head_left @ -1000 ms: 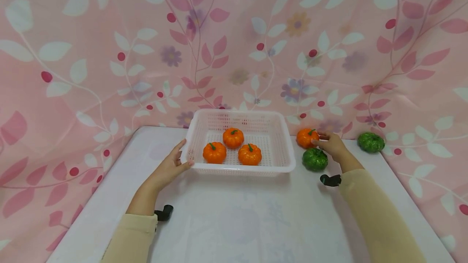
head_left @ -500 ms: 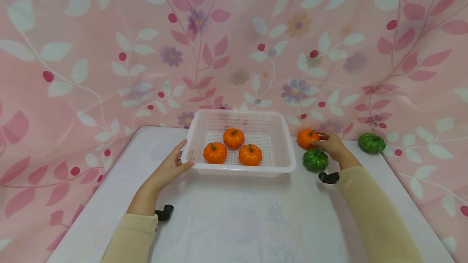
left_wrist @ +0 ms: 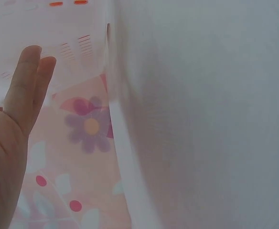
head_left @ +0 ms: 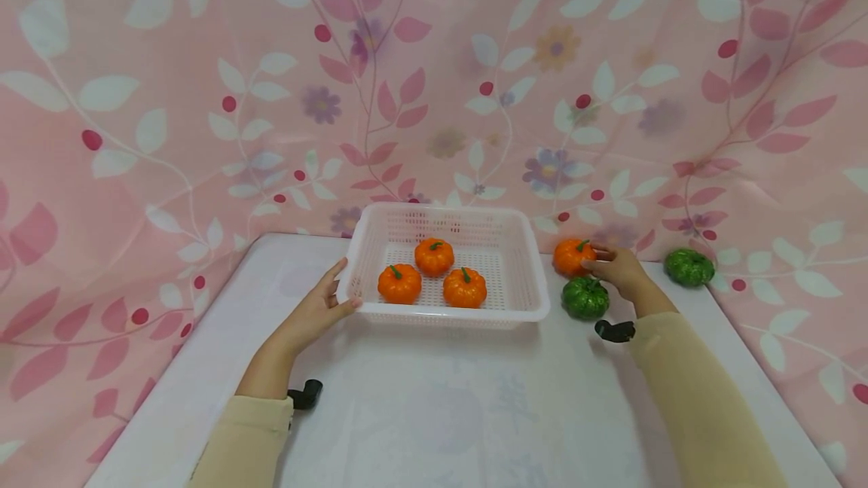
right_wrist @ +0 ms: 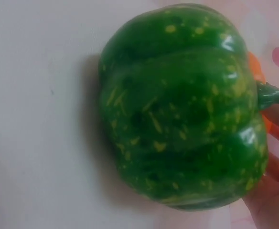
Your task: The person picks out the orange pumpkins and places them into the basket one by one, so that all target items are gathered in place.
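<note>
My right hand point(head_left: 618, 268) has thumb and fingers on the right side of an orange mini pumpkin point(head_left: 568, 257), holding it on the table behind a green mini pumpkin point(head_left: 585, 298). That green pumpkin point(right_wrist: 182, 109) fills most of the right wrist view and hides much of the hand. On the left, my other hand point(head_left: 315, 312) touches the white plastic basket point(head_left: 447, 313), its thumb at the front-left corner. The left wrist view has straight fingers point(left_wrist: 22, 86) beside the basket's slotted wall. Inside the basket lie three orange mini pumpkins point(head_left: 434, 256).
Another green mini pumpkin point(head_left: 689, 267) sits near the table's right edge. The white-covered table point(head_left: 434, 405) ends at the back against a pink floral cloth point(head_left: 420, 81). Both wrists carry small black cameras point(head_left: 615, 331).
The right hand and the orange pumpkin it holds have shifted very slightly to the right. Left hand, basket and the other pumpkins stay where they were.
</note>
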The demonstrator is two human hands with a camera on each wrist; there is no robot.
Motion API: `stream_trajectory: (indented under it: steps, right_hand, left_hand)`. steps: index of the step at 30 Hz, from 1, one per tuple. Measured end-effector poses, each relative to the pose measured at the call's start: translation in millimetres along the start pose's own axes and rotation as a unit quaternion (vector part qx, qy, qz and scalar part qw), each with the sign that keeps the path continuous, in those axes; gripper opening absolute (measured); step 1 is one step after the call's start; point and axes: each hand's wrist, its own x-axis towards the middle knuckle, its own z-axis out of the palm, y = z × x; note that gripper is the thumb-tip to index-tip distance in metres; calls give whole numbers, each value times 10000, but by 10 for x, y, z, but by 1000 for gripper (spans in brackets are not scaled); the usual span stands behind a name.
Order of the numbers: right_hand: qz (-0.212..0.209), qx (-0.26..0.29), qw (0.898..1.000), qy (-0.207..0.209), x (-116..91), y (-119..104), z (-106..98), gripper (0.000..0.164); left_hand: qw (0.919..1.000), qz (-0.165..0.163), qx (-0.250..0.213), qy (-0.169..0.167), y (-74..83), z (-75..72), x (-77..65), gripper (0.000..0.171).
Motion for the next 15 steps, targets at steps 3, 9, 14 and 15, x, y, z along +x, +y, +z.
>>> stream_trajectory:
  steps: [3,9,14,15]
  right_hand:
    - [-72,-44,10000,18,-37,-21,-15,74]
    - [-266,-67,9996,15,-119,-74,-73,75]
    - [-412,-164,9990,61,-177,-139,-131,77]
    - [-413,-157,9990,85,-187,-150,-139,78]
  left_hand:
    - [10000,-7,13,6,0,-2,4,89]
    - [10000,-58,-5,13,12,2,-1,90]
    - [10000,-78,7,21,-1,0,5,91]
    - [10000,-76,17,28,-4,-1,6,91]
